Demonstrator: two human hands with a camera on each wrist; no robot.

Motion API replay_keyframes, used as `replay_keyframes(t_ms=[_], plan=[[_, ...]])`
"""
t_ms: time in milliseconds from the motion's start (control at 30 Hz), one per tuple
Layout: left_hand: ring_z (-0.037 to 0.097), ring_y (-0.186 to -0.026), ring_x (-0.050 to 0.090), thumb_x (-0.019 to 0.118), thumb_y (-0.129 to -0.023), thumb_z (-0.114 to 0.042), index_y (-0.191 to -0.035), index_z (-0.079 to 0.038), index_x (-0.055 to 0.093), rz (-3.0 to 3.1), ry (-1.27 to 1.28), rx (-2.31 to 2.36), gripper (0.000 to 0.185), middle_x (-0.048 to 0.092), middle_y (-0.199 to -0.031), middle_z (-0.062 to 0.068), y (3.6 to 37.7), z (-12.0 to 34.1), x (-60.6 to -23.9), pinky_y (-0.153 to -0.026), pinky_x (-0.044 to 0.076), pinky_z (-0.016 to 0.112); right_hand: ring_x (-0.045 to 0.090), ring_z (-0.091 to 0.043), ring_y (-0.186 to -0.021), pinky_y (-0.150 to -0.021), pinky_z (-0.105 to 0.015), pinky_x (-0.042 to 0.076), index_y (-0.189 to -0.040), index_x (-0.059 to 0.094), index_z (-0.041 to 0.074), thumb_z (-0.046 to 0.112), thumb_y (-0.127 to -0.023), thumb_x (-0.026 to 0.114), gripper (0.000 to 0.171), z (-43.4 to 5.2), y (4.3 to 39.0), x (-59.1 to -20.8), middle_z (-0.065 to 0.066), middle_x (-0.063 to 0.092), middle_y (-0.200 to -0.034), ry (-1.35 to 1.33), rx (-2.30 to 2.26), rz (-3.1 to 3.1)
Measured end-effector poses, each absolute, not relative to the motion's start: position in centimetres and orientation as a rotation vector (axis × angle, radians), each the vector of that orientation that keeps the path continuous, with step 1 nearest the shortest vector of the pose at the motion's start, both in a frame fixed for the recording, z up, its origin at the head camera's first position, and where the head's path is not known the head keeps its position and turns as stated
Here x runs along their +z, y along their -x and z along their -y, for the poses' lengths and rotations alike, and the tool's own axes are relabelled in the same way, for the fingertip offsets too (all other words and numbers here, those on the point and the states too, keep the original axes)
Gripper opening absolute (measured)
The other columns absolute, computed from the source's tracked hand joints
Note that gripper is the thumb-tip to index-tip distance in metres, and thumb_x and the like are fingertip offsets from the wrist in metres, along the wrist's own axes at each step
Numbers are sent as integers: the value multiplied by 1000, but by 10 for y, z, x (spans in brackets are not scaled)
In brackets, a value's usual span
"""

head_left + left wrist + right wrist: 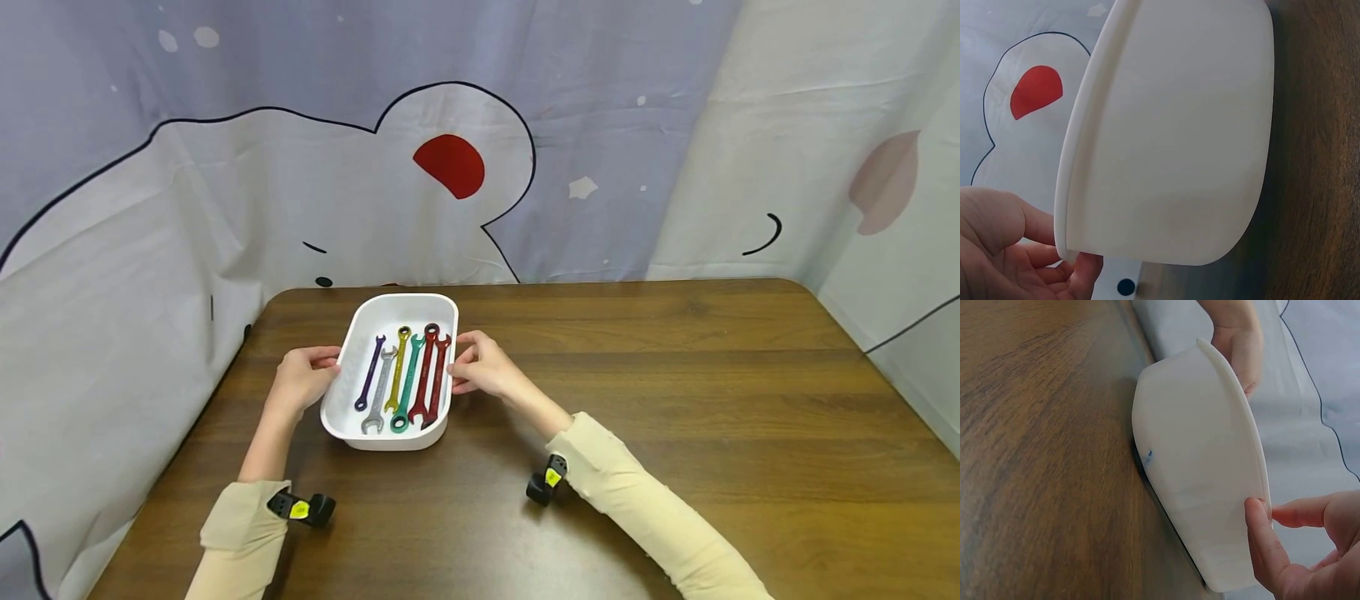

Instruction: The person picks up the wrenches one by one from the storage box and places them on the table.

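A white plastic tray (396, 444) stands at the left of the table, holding several combination wrenches laid side by side. They include a purple wrench (370, 373), a silver wrench (381, 390), a yellow wrench (399, 369), a green wrench (408, 383) and two red wrenches (425, 375). My left hand (298, 379) pinches the tray's left rim. On the opposite side my right hand (486, 367) grips the right rim; the right wrist view shows thumb and finger (1264, 540) on either side of it. Whether the tray's base fully touches the table cannot be told.
The brown wooden table (675, 400) extends to the right and toward me. Behind it hangs a patterned curtain (600, 150), close to the table's far edge. A black camera sits on each wrist, over the beige sleeves (637, 500).
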State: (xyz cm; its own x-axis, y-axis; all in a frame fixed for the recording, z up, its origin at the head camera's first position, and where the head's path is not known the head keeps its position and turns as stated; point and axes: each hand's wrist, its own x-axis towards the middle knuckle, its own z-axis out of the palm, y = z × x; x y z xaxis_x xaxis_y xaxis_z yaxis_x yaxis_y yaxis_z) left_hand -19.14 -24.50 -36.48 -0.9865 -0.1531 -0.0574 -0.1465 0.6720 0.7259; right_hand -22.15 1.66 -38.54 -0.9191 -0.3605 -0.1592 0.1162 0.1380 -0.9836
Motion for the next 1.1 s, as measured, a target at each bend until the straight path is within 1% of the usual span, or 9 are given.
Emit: replay_keyframes(t_ms=[167,367,467,600,667,767,900,967,1100], plan=[[32,-101,60,54,-92,-4,-127,9,56,2875,-258,-1262,38,64,-111,27,192,244,-365,-68,43,18,61,-15,-62,-66,-33,58,-139,31,-8,-5,-88,59,58,-18,221,-386,-9,53,-86,222,-1836,-2064],[30,-100,59,53,-92,-6,-127,10,56,2886,-246,-1271,39,63,-112,27,193,245,-366,-68,43,18,60,-15,-64,-64,-32,58,-140,32,-6,-3,-89,59,58,-20,221,-386,-9,53,-88,217,-1823,-2074],[31,-104,58,51,-92,-9,-128,10,55,2905,-247,-1273,41,61,-118,29,195,247,-368,-71,45,20,60,-16,-64,-64,-33,58,-139,33,-5,-2,-89,59,56,-21,220,-385,-10,54,-89,223,-1807,-2089],[32,-107,59,50,-94,-13,-129,10,54,2919,-265,-1323,42,56,-128,31,197,250,-370,-75,50,24,60,-15,-64,-67,-37,58,-138,35,-5,-1,-89,60,56,-21,219,-383,-10,56,-89,243,-1773,-2116],[29,-102,61,51,-96,-15,-130,11,53,2912,-276,-1379,43,54,-129,32,198,251,-371,-72,51,25,60,-15,-64,-67,-38,58,-138,35,-6,0,-89,61,56,-22,219,-382,-11,57,-89,255,-1756,-2129],[19,-90,62,52,-97,-17,-132,10,51,2890,-303,-1474,44,54,-128,32,199,254,-373,-68,52,22,60,-16,-64,-65,-37,58,-138,36,-5,1,-89,61,56,-22,219,-380,-11,58,-89,261,-1725,-2138],[7,-81,61,52,-98,-19,-135,7,49,2866,-351,-1594,46,55,-129,29,201,257,-375,-69,53,22,61,-16,-65,-64,-36,58,-137,36,-4,1,-89,61,54,-23,220,-378,-12,59,-91,266,-1683,-2148],[5,-80,61,53,-98,-20,-137,6,48,2853,-370,-1643,46,57,-127,27,201,258,-376,-70,53,22,61,-16,-66,-66,-38,58,-136,37,-4,1,-89,61,53,-24,222,-378,-13,59,-92,273,-1671,-2152],[3,-77,59,55,-97,-19,-137,4,48,2824,-394,-1707,47,64,-114,15,201,259,-376,-68,53,22,62,-17,-67,-70,-39,58,-136,38,-5,2,-89,62,53,-26,223,-377,-14,60,-93,279,-1647,-2166]])
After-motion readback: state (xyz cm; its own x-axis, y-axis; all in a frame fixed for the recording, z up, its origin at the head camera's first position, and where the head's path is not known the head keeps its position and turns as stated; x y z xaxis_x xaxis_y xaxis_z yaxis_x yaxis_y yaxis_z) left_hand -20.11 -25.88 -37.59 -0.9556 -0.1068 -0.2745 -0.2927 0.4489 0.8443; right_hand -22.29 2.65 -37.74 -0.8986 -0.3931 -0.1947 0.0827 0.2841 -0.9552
